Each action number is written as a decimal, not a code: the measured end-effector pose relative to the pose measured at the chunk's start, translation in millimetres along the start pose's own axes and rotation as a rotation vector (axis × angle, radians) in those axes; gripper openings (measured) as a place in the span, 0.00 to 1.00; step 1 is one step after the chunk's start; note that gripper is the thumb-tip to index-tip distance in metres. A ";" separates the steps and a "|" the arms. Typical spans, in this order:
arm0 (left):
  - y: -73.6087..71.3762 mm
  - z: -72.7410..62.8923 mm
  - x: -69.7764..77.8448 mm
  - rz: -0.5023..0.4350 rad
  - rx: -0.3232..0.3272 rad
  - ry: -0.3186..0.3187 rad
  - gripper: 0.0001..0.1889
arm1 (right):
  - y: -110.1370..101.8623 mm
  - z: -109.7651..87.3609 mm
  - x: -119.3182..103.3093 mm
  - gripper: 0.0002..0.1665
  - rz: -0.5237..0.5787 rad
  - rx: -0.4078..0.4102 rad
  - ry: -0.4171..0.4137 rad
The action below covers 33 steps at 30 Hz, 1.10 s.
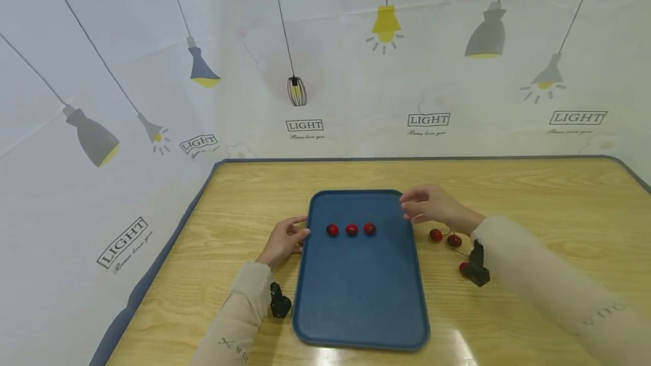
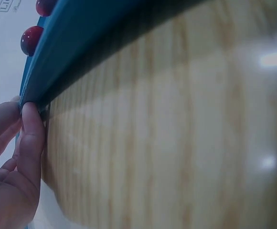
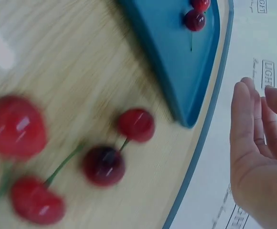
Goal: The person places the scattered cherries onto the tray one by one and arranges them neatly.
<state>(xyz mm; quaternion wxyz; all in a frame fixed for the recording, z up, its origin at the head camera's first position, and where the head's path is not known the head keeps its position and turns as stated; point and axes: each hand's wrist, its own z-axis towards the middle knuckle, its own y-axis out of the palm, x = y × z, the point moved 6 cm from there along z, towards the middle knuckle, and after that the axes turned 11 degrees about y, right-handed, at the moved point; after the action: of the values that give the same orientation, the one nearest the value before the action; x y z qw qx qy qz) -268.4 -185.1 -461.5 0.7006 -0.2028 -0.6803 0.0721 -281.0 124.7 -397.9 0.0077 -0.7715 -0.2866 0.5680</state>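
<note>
My left hand [image 1: 283,242] is at the left edge of a blue tray [image 1: 356,298], its thumb and fingers pinching the rim [image 2: 29,90]. On the tray lie three red cherries in a row: a left one [image 1: 332,230], a middle one [image 1: 352,230] and a right one [image 1: 369,229]. Over the tray's upper right edge hovers my right hand [image 1: 432,205], fingers loosely bent and nothing between them. Right of the tray, near that wrist, several stemmed cherries lie on the table, including a dark red one [image 3: 104,165] and a brighter one [image 3: 136,125].
The wood-grain table [image 1: 549,213] has a dark blue edge strip. Behind it hangs a pale wall covering [image 1: 346,44] printed with lamps. A black camera [image 1: 476,267] on my right wrist partly covers one cherry in the head view.
</note>
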 end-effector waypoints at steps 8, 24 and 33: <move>-0.3 -0.3 1.4 -0.018 -0.005 -0.004 0.22 | -31.2 -28.0 24.0 0.23 -0.081 0.054 -0.043; 0.7 1.7 -2.4 -0.017 0.013 -0.008 0.21 | -39.8 -52.3 73.6 0.11 -0.273 0.130 -0.084; 0.3 1.5 -2.7 -0.017 0.021 -0.009 0.21 | -30.3 -55.4 79.9 0.09 -0.372 0.160 -0.100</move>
<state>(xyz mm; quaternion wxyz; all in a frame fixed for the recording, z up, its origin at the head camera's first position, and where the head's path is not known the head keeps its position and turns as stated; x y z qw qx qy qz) -269.9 -185.6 -464.1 0.7002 -0.1893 -0.6844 0.0744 -230.1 203.5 -437.7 0.1593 -0.6733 -0.3780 0.6152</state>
